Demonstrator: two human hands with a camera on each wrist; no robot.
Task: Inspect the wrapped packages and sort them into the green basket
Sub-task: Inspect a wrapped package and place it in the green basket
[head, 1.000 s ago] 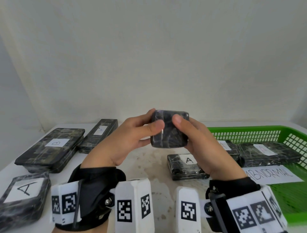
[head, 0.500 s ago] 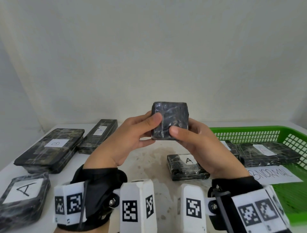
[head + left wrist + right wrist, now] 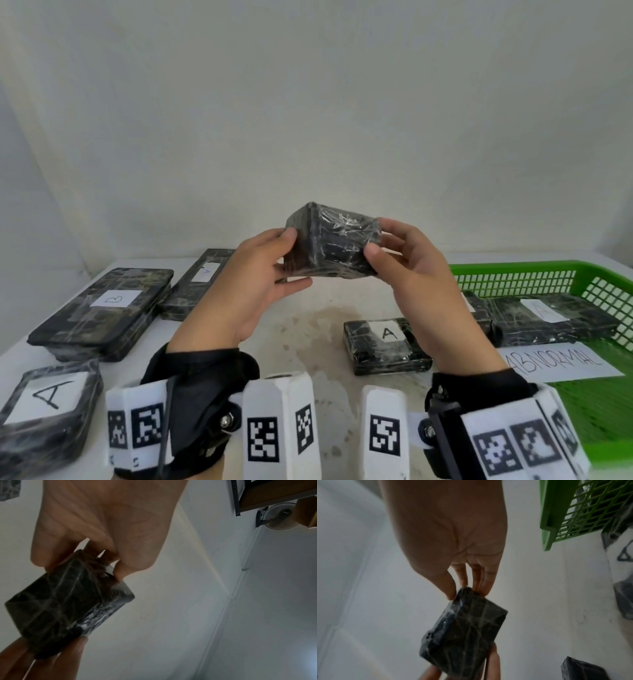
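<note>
A small black package (image 3: 334,241) wrapped in clear film is held in the air above the middle of the table, tilted with one edge up. My left hand (image 3: 260,270) pinches its left end with thumb and fingers, and my right hand (image 3: 407,263) pinches its right end. The left wrist view shows the same package (image 3: 68,601) with fingertips (image 3: 120,572) on its corner. In the right wrist view the package (image 3: 464,635) hangs from my right fingertips (image 3: 485,589). The green basket (image 3: 534,270) stands at the right and holds wrapped packages (image 3: 555,318).
On the white table (image 3: 308,335) lie a package labelled A (image 3: 387,346) in front of the basket, a large one labelled B (image 3: 102,308), a long one (image 3: 198,281) behind it, and another A package (image 3: 48,407) at front left. A paper reading ABNORMAL (image 3: 561,363) lies in the basket.
Both hands have turned and raised the small package, from its flat face toward me to an edge-up tilt. The right thumb has shifted from the face to the right end.
</note>
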